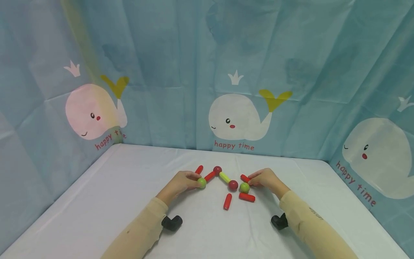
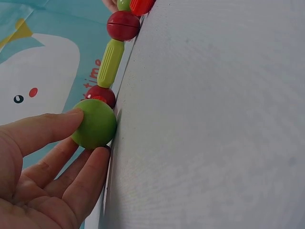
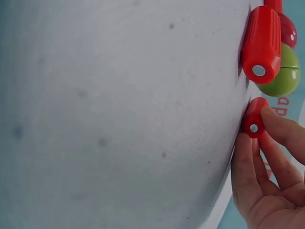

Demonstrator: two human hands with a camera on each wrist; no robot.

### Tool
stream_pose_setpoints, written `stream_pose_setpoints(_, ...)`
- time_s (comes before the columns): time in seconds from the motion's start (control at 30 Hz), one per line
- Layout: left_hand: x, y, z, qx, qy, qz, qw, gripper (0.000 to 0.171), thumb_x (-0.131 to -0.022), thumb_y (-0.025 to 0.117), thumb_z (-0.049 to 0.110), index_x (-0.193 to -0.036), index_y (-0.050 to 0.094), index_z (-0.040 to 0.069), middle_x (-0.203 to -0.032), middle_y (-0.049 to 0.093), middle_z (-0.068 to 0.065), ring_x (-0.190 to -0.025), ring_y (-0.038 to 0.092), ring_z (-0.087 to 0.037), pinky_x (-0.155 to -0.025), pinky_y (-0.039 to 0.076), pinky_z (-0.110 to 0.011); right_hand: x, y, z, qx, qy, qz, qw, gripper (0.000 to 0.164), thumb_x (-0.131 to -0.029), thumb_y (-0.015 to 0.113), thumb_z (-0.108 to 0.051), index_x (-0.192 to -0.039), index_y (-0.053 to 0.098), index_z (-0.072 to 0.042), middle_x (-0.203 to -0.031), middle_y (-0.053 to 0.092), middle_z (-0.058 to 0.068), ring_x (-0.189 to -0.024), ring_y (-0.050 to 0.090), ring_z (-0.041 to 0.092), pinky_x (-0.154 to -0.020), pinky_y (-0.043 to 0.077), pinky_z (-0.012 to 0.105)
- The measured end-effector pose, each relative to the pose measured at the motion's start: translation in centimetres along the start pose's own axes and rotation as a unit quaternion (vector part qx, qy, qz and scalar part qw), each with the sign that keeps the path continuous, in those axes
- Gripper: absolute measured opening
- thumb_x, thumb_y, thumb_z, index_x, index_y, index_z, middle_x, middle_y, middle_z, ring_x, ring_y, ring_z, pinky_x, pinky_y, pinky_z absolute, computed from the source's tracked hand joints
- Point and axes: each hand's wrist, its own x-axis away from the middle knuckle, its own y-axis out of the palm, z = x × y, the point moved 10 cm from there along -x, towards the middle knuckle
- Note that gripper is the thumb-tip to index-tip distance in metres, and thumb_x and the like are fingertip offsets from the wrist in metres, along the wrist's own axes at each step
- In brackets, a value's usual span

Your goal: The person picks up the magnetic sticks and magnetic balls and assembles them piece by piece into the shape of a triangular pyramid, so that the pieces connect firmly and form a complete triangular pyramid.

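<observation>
My left hand (image 1: 183,181) pinches a green ball (image 2: 94,125) between thumb and fingers, low over the white cloth. From that ball a zigzag runs to the right: a red rod (image 1: 210,176), a dark red ball (image 1: 217,169), a yellow-green rod (image 2: 110,63) and a second dark red ball (image 1: 233,185). Over on the right, my right hand (image 1: 267,180) grips a red rod (image 3: 256,118) with a silvery round spot on its end. Just left of those fingers sits another green ball (image 1: 244,187). One more red rod (image 3: 261,45) lies in front of it.
A loose red rod (image 1: 228,201) lies nearer me, and another red rod (image 1: 199,169) shows behind my left hand. Whale-printed blue curtain (image 1: 168,115) borders the white tabletop (image 1: 106,201). A black fitting (image 1: 172,223) protrudes at the left wrist, a similar black fitting (image 1: 279,221) at the right.
</observation>
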Motion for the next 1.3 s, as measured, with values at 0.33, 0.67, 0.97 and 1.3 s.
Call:
stream_pose_setpoints(0.33,-0.2,0.2,0.1,0.0,-0.005,-0.003,1.0,0.031,-0.083,0.08,0.018,-0.113,0.074,0.013,-0.123,0.068,-0.009,-0.117,0.056,-0.027,-0.101,0.051,-0.042,0.9,-1.2,-0.2,-0.017,-0.001,-0.005,1.0,0.033,-0.087,0.074,-0.019,-0.117,0.072,-0.004,-0.115,0.07,0.014,-0.095,0.065,0.021,-0.088,0.057,0.035)
stream_pose_setpoints(0.67,0.0,0.1,0.0,0.0,-0.007,0.0,1.0,0.029,-0.083,0.079,0.019,-0.111,0.075,0.015,-0.122,0.068,-0.009,-0.12,0.056,-0.029,-0.103,0.048,-0.047,2.7,-1.8,-3.3,-0.052,-0.081,-0.025,0.995,0.037,-0.092,0.069,-0.019,-0.124,0.068,-0.001,-0.122,0.068,0.018,-0.109,0.066,0.028,-0.1,0.052,0.046)
stream_pose_setpoints(0.97,-0.2,0.2,0.0,0.012,-0.002,-0.007,0.9999,0.029,-0.084,0.078,0.015,-0.112,0.074,0.012,-0.12,0.068,-0.01,-0.115,0.059,-0.027,-0.102,0.051,-0.043,4.0,-0.2,-5.0,-0.04,-0.089,-0.029,0.995,0.032,-0.09,0.072,-0.018,-0.117,0.072,-0.003,-0.116,0.072,0.015,-0.101,0.07,0.023,-0.098,0.054,0.045)
stream_pose_setpoints(1.3,-0.2,0.1,-0.3,0.01,-0.011,-0.002,0.9999,0.03,-0.083,0.079,0.016,-0.112,0.074,0.012,-0.122,0.067,-0.011,-0.117,0.058,-0.028,-0.103,0.05,-0.045,4.5,2.3,-6.5,-0.016,-0.095,-0.038,0.995,0.025,-0.086,0.076,-0.018,-0.109,0.077,-0.008,-0.102,0.076,0.006,-0.089,0.07,0.017,-0.09,0.058,0.04)
